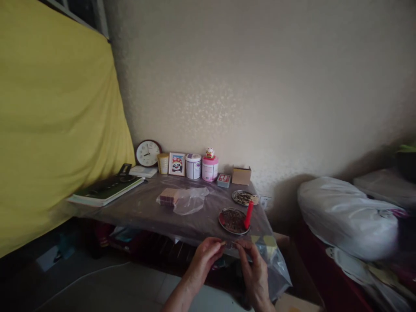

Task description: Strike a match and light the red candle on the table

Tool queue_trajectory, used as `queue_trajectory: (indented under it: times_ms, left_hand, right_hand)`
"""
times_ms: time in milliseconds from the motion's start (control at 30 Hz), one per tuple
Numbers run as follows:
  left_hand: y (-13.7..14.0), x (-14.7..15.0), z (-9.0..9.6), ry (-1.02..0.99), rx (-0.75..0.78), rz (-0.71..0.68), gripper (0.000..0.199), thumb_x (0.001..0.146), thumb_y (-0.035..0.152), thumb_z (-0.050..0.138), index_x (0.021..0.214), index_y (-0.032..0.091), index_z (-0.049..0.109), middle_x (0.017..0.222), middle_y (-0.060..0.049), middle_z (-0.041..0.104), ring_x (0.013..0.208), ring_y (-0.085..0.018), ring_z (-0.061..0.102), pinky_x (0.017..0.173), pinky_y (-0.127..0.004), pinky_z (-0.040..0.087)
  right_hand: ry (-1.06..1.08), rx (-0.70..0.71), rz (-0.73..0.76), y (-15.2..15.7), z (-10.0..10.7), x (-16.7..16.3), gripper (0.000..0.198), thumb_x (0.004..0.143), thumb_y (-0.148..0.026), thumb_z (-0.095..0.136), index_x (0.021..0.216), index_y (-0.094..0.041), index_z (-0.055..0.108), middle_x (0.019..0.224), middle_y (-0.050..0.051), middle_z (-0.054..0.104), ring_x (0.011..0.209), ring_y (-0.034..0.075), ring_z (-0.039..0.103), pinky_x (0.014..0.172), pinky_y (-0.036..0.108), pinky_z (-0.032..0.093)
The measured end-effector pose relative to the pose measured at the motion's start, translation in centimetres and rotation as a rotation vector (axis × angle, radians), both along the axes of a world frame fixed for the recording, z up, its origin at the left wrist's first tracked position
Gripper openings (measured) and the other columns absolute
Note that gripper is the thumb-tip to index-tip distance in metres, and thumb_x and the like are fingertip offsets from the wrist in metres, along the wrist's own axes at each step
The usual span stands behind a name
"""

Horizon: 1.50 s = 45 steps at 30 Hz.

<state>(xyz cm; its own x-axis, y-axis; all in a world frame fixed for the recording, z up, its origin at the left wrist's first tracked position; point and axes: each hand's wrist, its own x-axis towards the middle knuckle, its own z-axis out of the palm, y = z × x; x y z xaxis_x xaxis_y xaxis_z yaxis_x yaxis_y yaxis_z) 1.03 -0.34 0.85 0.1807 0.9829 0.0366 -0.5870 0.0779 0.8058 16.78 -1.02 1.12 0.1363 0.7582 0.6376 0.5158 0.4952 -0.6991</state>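
Note:
My left hand [206,255] and my right hand [251,262] meet at the near edge of a low table [143,206] covered with clear plastic sheet. The left fingers pinch a small pale stick-like thing [222,244], too small to identify. The right fingertips close on something small next to it; I cannot make out what. Just beyond the hands stands a round metal plate [231,219] with dark contents and an upright red candle [248,214]. A second smaller plate [242,197] lies behind it.
Along the wall stand a clock [148,153], a yellow cup [163,163], a panda picture [177,164], two tins [193,166], a small cardboard box [241,175]. A plastic bag with a block [182,198] and books [105,190] lie on the table. A white bag [344,216] sits right; yellow cloth [55,117] hangs left.

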Motion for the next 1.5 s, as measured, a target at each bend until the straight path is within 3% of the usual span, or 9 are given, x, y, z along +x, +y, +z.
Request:
queue_trajectory:
  times_ms: [467,767,1167,1500]
  left_hand:
    - [-0.4,0.6,1.2,-0.031,0.077,-0.008,0.017,0.073,0.024,0.066,0.087,0.014,0.067,0.090,-0.008,0.069,0.091,-0.021,0.058,0.087,-0.034,0.039]
    - [-0.4,0.8,1.4,-0.016,0.023,0.029,0.022,0.065,0.027,0.074,0.082,0.015,0.068,0.082,-0.006,0.067,0.082,-0.019,0.058,0.079,-0.032,0.040]
    - [-0.3,0.7,1.2,-0.082,-0.005,0.020,0.022,0.065,0.030,0.073,0.080,0.015,0.068,0.087,-0.008,0.069,0.089,-0.022,0.060,0.086,-0.036,0.040]
    - [-0.4,0.7,1.3,-0.120,0.053,0.002,0.013,0.072,0.022,0.067,0.083,0.015,0.067,0.090,-0.008,0.070,0.092,-0.021,0.060,0.088,-0.035,0.040]
  right_hand:
    - [-0.069,0.087,0.020,-0.1,0.3,-0.2,0.021,0.087,-0.038,0.049,0.088,-0.021,0.062,0.084,0.004,0.071,0.077,0.017,0.069,0.071,0.024,0.055]
    - [-0.184,0.135,0.003,0.1,0.0,0.0,0.025,0.088,-0.041,0.046,0.088,-0.022,0.061,0.083,0.004,0.072,0.076,0.017,0.070,0.069,0.023,0.057]
    - [-0.199,0.175,-0.001,0.1,0.5,-0.1,0.025,0.089,-0.039,0.044,0.090,-0.021,0.061,0.085,0.005,0.072,0.075,0.017,0.070,0.069,0.023,0.057]
    - [-0.196,0.162,0.009,0.3,0.4,-0.2,0.025,0.088,-0.040,0.045,0.089,-0.022,0.061,0.085,0.005,0.072,0.076,0.018,0.070,0.069,0.024,0.057]
